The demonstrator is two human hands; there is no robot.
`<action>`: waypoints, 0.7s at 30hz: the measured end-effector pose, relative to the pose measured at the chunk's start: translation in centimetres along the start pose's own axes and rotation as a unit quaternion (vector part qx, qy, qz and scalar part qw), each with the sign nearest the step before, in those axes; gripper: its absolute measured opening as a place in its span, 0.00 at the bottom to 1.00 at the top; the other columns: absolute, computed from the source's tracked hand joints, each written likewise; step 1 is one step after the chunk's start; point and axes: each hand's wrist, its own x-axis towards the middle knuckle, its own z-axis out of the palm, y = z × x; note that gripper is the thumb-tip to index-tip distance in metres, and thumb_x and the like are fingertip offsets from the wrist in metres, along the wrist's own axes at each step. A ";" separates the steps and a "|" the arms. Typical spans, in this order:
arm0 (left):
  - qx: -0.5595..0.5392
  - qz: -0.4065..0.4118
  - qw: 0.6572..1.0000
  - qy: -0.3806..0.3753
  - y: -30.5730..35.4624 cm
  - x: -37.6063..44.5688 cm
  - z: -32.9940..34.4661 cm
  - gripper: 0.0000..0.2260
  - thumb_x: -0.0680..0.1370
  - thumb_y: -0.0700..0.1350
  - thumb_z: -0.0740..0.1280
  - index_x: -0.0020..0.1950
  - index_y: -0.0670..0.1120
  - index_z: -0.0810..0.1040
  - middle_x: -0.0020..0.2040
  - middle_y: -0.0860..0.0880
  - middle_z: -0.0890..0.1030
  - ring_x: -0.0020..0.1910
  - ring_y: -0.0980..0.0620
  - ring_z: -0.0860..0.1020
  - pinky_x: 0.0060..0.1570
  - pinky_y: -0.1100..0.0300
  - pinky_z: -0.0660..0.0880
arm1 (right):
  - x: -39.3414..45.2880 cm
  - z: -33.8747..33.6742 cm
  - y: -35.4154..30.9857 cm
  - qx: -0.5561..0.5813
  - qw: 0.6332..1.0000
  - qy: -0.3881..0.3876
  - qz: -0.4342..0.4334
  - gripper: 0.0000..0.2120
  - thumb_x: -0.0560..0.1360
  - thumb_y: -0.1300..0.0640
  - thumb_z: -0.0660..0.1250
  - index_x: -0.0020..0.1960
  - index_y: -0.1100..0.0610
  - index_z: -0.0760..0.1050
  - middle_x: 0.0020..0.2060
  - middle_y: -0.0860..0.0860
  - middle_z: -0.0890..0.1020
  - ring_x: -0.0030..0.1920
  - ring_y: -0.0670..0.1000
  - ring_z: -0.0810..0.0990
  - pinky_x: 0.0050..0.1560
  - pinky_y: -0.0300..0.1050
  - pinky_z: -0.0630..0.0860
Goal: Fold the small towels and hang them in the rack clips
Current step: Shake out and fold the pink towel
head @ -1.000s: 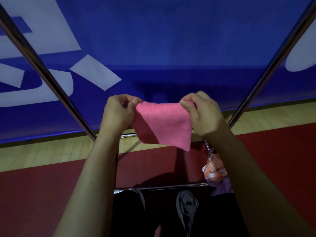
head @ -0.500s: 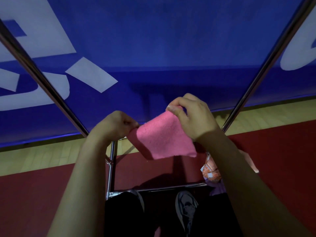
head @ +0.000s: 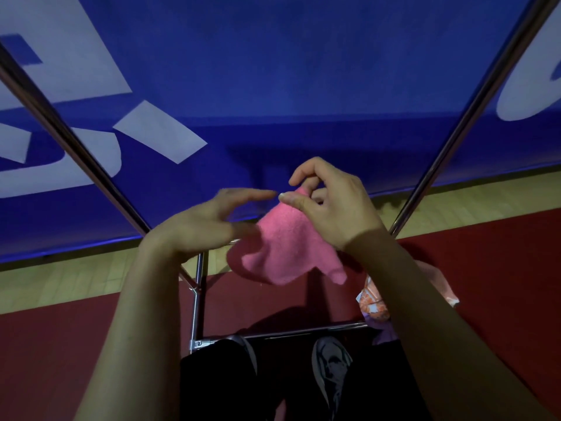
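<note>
Upper left of the frame: I see a smooth chrome rack tube (head: pixel 76 147) running diagonally, a blue fabric banner (head: pixel 273 71) with flat white shapes behind it.

Centre left: left hand (head: pixel 200 226), motion-blurred, fingers (head: pixel 252 194) straight and spread apart, gripping nothing that I can make out; whether they touch the cloth I cannot tell.

Centre: pink towel (head: pixel 282 250), small, fuzzy nap, hanging in soft uneven folds with a loose pointed corner at lower right.

Centre right: right hand (head: pixel 334 205), thumb and curled fingers pinching the towel's top corner.

Right: a second chrome tube (head: pixel 455 141), slanted.

Bottom: glossy red floor (head: pixel 60 344), pale wood strip (head: pixel 60 278), grey shoe (head: pixel 331 363).
</note>
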 end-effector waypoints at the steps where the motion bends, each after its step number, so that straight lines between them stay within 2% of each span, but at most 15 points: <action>1: -0.031 0.032 0.998 -0.036 1.1 0.0 0.7 0.25 0.79 0.51 0.75 0.73 0.66 0.72 0.71 0.63 0.74 0.71 0.65 0.71 0.69 0.63 0.68 | 0.0 0.2 -0.2 0.017 1.000 -0.007 0.002 0.10 0.74 0.51 0.76 0.49 0.51 0.76 0.36 0.52 0.78 0.29 0.54 0.75 0.33 0.37 0.70; 3: 0.004 0.095 0.995 -0.033 3.0 0.9 2.8 0.22 0.77 0.54 0.77 0.69 0.62 0.76 0.63 0.62 0.82 0.63 0.64 0.79 0.63 0.64 0.75 | -0.1 0.6 -0.6 0.053 0.998 -0.014 0.011 0.10 0.74 0.51 0.77 0.48 0.49 0.76 0.36 0.50 0.79 0.26 0.48 0.75 0.31 0.37 0.71; 5: 0.056 0.143 0.987 0.050 3.4 2.0 4.2 0.11 0.77 0.55 0.75 0.57 0.62 0.79 0.51 0.58 0.85 0.51 0.58 0.83 0.53 0.56 0.79 | -0.1 0.9 -0.8 0.078 0.996 -0.016 0.028 0.10 0.73 0.51 0.77 0.48 0.49 0.77 0.36 0.47 0.79 0.29 0.49 0.77 0.33 0.43 0.76; 7: 0.040 0.137 0.984 0.105 3.2 2.7 4.2 0.05 0.78 0.51 0.75 0.50 0.59 0.81 0.41 0.56 0.85 0.39 0.59 0.81 0.41 0.59 0.77 | 0.1 1.0 -0.7 0.109 0.993 -0.005 0.035 0.10 0.73 0.51 0.78 0.49 0.48 0.77 0.38 0.45 0.80 0.35 0.49 0.80 0.40 0.48 0.82; 9: -0.007 0.133 0.983 0.124 3.2 2.6 3.8 0.02 0.79 0.48 0.74 0.48 0.54 0.84 0.37 0.55 0.85 0.33 0.61 0.79 0.36 0.64 0.74 | 0.3 0.6 0.0 0.116 0.993 0.010 0.016 0.14 0.72 0.51 0.78 0.53 0.48 0.76 0.44 0.45 0.81 0.45 0.47 0.83 0.50 0.48 0.83; 11: -0.026 0.144 0.979 0.139 3.2 2.1 3.2 0.03 0.80 0.45 0.73 0.52 0.48 0.86 0.40 0.53 0.86 0.35 0.59 0.80 0.38 0.64 0.76 | 0.3 -0.5 0.9 0.076 0.997 -0.012 0.008 0.24 0.70 0.49 0.79 0.61 0.48 0.73 0.56 0.47 0.79 0.55 0.46 0.82 0.55 0.44 0.81; 13: -0.028 0.158 0.974 0.157 3.1 1.6 2.7 0.06 0.81 0.41 0.71 0.55 0.49 0.86 0.47 0.55 0.87 0.44 0.60 0.83 0.45 0.69 0.77 | 0.1 -1.7 1.9 0.004 0.997 -0.074 0.020 0.32 0.69 0.44 0.79 0.65 0.45 0.66 0.65 0.48 0.72 0.62 0.45 0.77 0.59 0.40 0.77; 16: -0.035 0.133 0.973 0.187 2.6 1.2 1.9 0.08 0.84 0.43 0.66 0.56 0.55 0.83 0.49 0.60 0.85 0.48 0.65 0.82 0.46 0.71 0.75 | -0.5 -1.8 3.0 -0.083 0.981 -0.163 0.066 0.40 0.67 0.39 0.79 0.68 0.43 0.57 0.67 0.48 0.63 0.68 0.47 0.71 0.67 0.49 0.74; 18: -0.040 0.114 0.974 0.191 2.4 0.9 1.5 0.09 0.85 0.47 0.63 0.55 0.60 0.81 0.48 0.62 0.84 0.48 0.65 0.81 0.46 0.69 0.76 | -0.8 -0.7 3.1 -0.138 0.968 -0.188 0.092 0.41 0.67 0.38 0.78 0.69 0.44 0.55 0.66 0.48 0.61 0.69 0.47 0.69 0.69 0.52 0.72; 21: -0.067 0.098 0.974 0.196 2.3 0.5 1.1 0.09 0.86 0.49 0.62 0.53 0.61 0.80 0.45 0.63 0.83 0.44 0.65 0.81 0.45 0.62 0.77 | -0.6 0.6 3.3 -0.161 0.967 -0.177 0.087 0.34 0.73 0.43 0.75 0.67 0.44 0.55 0.67 0.50 0.64 0.63 0.51 0.76 0.66 0.56 0.74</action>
